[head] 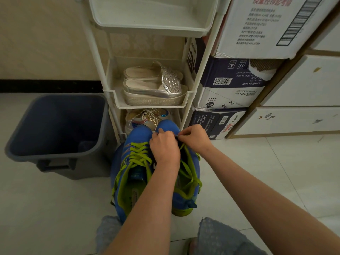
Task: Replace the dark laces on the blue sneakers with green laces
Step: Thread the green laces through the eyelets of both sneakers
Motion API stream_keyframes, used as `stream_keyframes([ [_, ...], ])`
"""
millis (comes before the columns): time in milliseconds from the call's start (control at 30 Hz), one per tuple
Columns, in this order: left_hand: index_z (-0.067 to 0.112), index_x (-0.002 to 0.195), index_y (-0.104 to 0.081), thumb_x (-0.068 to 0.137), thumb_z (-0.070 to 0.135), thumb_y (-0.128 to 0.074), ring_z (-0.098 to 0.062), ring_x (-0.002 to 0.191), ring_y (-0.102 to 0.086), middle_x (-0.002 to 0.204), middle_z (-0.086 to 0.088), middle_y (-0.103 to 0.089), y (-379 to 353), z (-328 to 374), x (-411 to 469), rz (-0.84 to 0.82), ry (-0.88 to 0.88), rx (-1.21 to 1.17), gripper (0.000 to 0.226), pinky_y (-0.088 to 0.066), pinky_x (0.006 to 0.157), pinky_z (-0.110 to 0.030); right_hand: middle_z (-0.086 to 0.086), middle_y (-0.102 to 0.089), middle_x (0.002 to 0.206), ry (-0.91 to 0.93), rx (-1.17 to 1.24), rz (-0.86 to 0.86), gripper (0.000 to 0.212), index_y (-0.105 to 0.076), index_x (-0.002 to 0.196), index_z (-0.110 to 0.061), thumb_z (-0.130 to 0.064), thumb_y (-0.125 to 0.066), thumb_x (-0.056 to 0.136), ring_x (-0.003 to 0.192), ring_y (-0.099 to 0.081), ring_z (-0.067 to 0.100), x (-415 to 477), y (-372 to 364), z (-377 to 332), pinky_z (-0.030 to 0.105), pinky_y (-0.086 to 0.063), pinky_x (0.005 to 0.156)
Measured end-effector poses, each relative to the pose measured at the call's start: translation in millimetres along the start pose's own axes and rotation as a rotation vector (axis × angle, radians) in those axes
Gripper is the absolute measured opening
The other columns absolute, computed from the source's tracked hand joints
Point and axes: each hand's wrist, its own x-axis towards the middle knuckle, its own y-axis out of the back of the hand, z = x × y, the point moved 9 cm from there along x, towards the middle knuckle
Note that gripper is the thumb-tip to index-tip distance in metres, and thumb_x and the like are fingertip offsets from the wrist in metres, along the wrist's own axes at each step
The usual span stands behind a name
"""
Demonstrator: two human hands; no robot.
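Two blue sneakers stand side by side on the tiled floor, toes pointing away from me. The left sneaker [132, 162] is laced with a green lace [137, 153]. On the right sneaker [185, 190], loose green lace [191, 173] hangs along its opening. My left hand [163, 146] rests over the right sneaker's front eyelets, fingers curled. My right hand [195, 138] pinches a dark lace end [177, 137] just above the shoe's toe. The eyelets under my hands are hidden.
A grey bin [55, 129] stands to the left of the sneakers. Straight ahead is a white shoe rack [152, 105] with silver sandals [156, 87] and another shoe below. Stacked cartons [230, 85] and white drawers [303, 92] fill the right.
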Motion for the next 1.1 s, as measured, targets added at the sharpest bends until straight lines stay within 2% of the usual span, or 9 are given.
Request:
stream_keyframes([
  [133,0.018,0.12,-0.061,0.096,0.023,-0.051,-0.028,0.124,-0.04,0.142,-0.009,-0.039,-6.4,-2.2,-0.5,-0.022,0.051,-0.052,0.026,-0.039,0.097,-0.036,0.008,-0.071,0.084,-0.053,0.053,0.0,0.013,-0.075,0.091,-0.006,-0.009,-0.066,0.082,0.071,-0.058,0.007,1.0,-0.7,6.4,0.011,-0.043,0.056],
  [267,0.016,0.12,-0.059,0.098,0.021,-0.048,-0.029,0.126,-0.037,0.144,-0.009,-0.035,-8.4,-2.5,2.3,-0.024,0.085,-0.051,0.026,-0.037,0.097,-0.037,0.003,-0.066,0.08,-0.075,0.087,-0.012,0.009,-0.073,0.088,-0.008,-0.012,-0.068,0.082,0.064,-0.056,0.003,4.1,-5.4,10.7,0.01,-0.042,0.053],
  [400,0.017,0.118,-0.061,0.098,0.02,-0.047,-0.028,0.125,-0.038,0.145,-0.007,-0.035,-7.7,-5.2,4.0,-0.025,0.116,-0.085,0.025,-0.039,0.095,-0.037,0.007,-0.069,0.092,-0.071,0.093,-0.039,0.011,-0.07,0.092,-0.009,-0.013,-0.068,0.083,0.08,-0.062,0.012,5.9,-8.9,11.7,0.018,-0.048,0.064],
  [600,0.018,0.104,-0.064,0.094,0.021,-0.055,-0.027,0.116,-0.045,0.134,-0.006,-0.044,-0.7,-11.5,3.7,0.005,0.125,-0.245,0.013,-0.044,0.08,-0.036,0.008,-0.065,0.101,0.013,-0.014,-0.024,0.016,-0.07,0.099,-0.01,-0.012,-0.063,0.084,0.091,-0.058,0.015,3.4,-5.5,2.1,0.026,-0.046,0.084],
  [667,0.015,0.099,-0.063,0.093,0.016,-0.056,-0.024,0.105,-0.051,0.124,-0.007,-0.05,6.5,-16.6,2.9,0.039,0.132,-0.337,0.008,-0.039,0.071,-0.032,0.007,-0.056,0.108,0.13,-0.093,0.024,0.022,-0.07,0.104,-0.016,-0.011,-0.062,0.085,0.103,-0.051,0.021,4.4,-3.9,-8.2,0.023,-0.036,0.095],
  [767,0.01,0.098,-0.061,0.093,0.01,-0.054,-0.022,0.092,-0.052,0.116,-0.009,-0.051,14.0,-30.4,4.3,0.065,0.146,-0.481,0.008,-0.033,0.072,-0.027,-0.002,-0.057,0.116,0.239,-0.253,-0.027,0.019,-0.072,0.102,-0.03,-0.02,-0.062,0.089,0.115,-0.039,0.022,7.2,-14.7,-22.1,0.021,-0.02,0.088],
  [933,0.008,0.094,-0.054,0.095,0.004,-0.048,-0.013,0.084,-0.039,0.105,-0.01,-0.048,18.2,-46.2,7.3,0.069,0.196,-0.679,0.007,-0.021,0.066,-0.016,-0.003,-0.066,0.109,0.261,-0.253,-0.071,0.016,-0.07,0.101,-0.021,-0.024,-0.068,0.086,0.11,-0.039,0.021,10.6,-24.7,-46.1,0.026,-0.027,0.088],
  [1000,0.011,0.091,-0.048,0.096,0.004,-0.047,-0.017,0.089,-0.045,0.1,-0.009,-0.051,18.7,-49.1,9.3,0.074,0.212,-0.744,0.009,-0.024,0.066,-0.017,0.001,-0.07,0.1,0.267,-0.201,-0.088,0.012,-0.072,0.094,-0.015,-0.019,-0.071,0.082,0.105,-0.051,0.021,13.0,-28.3,-55.8,0.034,-0.038,0.095],
  [1100,0.011,0.097,-0.047,0.097,0.006,-0.045,-0.02,0.091,-0.051,0.098,-0.006,-0.054,13.8,-50.0,9.8,-0.005,0.24,-0.802,0.005,-0.032,0.071,-0.022,0.006,-0.071,0.09,0.252,-0.152,-0.098,0.008,-0.071,0.085,-0.012,-0.014,-0.075,0.078,0.092,-0.06,0.021,15.1,-27.8,-56.2,0.038,-0.048,0.086],
])
